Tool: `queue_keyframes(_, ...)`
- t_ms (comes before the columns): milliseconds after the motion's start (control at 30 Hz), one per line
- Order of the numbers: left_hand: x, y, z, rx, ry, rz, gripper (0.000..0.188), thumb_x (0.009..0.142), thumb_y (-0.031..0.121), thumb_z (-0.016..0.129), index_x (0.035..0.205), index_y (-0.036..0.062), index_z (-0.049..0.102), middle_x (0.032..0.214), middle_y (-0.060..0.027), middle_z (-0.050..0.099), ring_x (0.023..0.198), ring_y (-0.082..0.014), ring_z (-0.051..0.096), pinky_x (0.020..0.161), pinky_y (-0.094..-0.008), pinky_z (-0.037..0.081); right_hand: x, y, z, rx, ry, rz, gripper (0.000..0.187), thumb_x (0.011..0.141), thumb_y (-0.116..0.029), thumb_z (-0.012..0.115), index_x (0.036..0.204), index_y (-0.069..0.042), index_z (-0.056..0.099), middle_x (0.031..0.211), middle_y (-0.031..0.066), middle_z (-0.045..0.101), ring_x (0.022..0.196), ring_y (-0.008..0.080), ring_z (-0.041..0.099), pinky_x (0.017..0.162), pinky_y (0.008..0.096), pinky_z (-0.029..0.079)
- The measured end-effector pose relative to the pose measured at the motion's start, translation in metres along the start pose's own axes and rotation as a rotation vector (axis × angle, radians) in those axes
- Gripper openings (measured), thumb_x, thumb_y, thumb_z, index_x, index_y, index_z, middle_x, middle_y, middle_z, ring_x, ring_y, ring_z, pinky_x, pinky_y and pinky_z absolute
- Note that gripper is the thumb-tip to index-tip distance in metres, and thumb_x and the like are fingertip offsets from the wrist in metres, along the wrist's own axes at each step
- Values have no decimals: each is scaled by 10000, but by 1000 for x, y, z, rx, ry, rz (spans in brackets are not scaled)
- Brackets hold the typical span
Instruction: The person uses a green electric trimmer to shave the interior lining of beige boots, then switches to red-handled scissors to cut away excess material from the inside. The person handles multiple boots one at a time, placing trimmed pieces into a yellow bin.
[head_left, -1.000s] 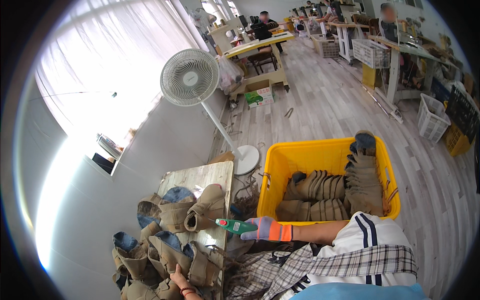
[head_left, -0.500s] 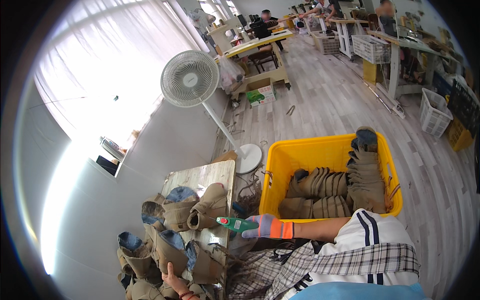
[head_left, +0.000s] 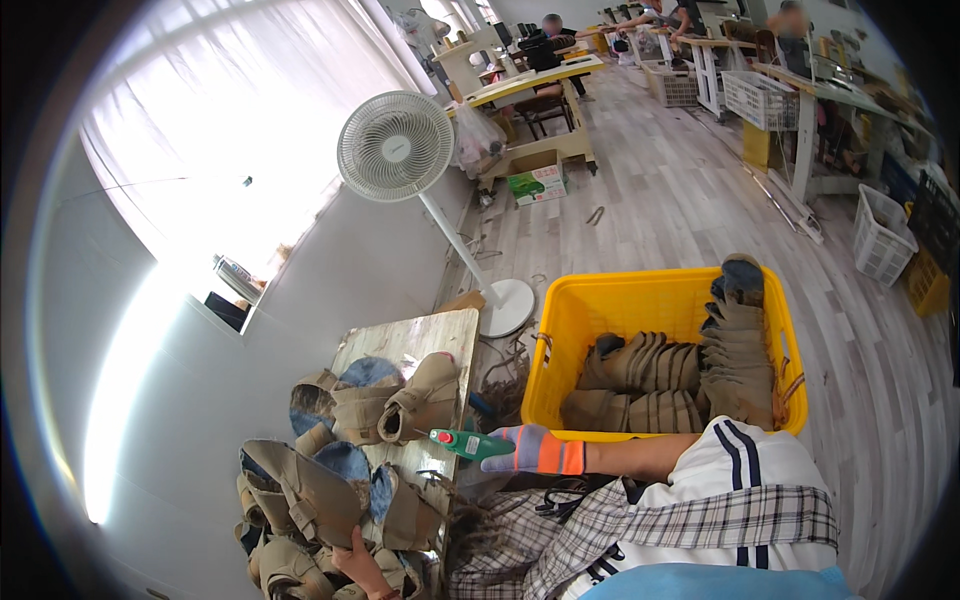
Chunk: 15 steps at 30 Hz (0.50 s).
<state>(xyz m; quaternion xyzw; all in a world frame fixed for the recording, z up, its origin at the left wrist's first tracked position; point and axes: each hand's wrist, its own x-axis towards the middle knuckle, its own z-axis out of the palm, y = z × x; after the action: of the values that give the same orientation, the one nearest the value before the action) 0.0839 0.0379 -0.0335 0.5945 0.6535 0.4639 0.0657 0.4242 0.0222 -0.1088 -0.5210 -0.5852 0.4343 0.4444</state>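
Note:
My bare left hand [head_left: 358, 566] grips the lower edge of a beige shoe upper [head_left: 318, 500], which leans over the pile at the table's near left; its thumb side shows, the rest of the fingers are behind the piece. My right hand [head_left: 532, 450], in a grey and orange work glove, is closed round a green handheld tool [head_left: 466, 444] with a red button and a thin tip pointing left. That tip is close to another beige shoe upper [head_left: 425, 395] standing on the wooden table [head_left: 405, 338]. Several more uppers with blue fuzzy lining [head_left: 372, 372] stand around.
A yellow crate [head_left: 640, 285] at the right holds rows of stacked beige uppers [head_left: 735, 350]. A white standing fan [head_left: 398, 147] is beyond the table, beside the curtained window [head_left: 230, 110]. Farther back are sewing tables [head_left: 530, 85], white baskets [head_left: 884, 238] and other people.
My left hand has shifted slightly down and right, and the shoe upper at it has tilted over to the left. The right hand with the green tool has barely moved. The view has turned slightly.

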Motion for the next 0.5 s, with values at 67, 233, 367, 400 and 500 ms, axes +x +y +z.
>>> queue_keyframes(67,-4,-6,0,-12,79,127,272,771,95,673,957,-94,611,872,-152,653,725,-253,588,644,-389,449,-2,-1,2,22,1,-25,564,747,-476,706,1118,-66,592,837,41,642,746,111,584,703,249,462)
queue_keyframes(233,-8,-19,1,-59,137,6,311,822,183,669,887,-117,616,782,-130,644,628,-186,525,579,-365,417,-3,1,3,30,-8,-42,564,743,-458,718,1126,-65,590,876,39,650,803,114,596,746,248,463)
queue_keyframes(367,-14,8,-2,-252,204,-28,371,845,230,649,1008,-99,597,899,-135,638,731,-197,559,634,-356,444,-3,0,6,36,-32,-40,561,740,-444,725,1131,-65,588,916,55,657,832,121,604,766,258,466)
queue_keyframes(400,-15,12,-2,-375,272,-6,369,861,239,630,1026,-89,595,911,-134,632,733,-210,561,626,-367,444,-5,-7,6,42,-48,-26,560,739,-441,726,1129,-63,588,923,58,658,838,124,606,771,260,466)
queue_keyframes(500,-11,5,-34,-713,315,-92,465,835,137,641,1232,-51,488,1209,-191,517,1041,-239,525,875,-345,431,-1,-13,13,5,-63,-92,550,737,-419,733,1127,-60,587,936,69,660,853,136,611,791,268,468)
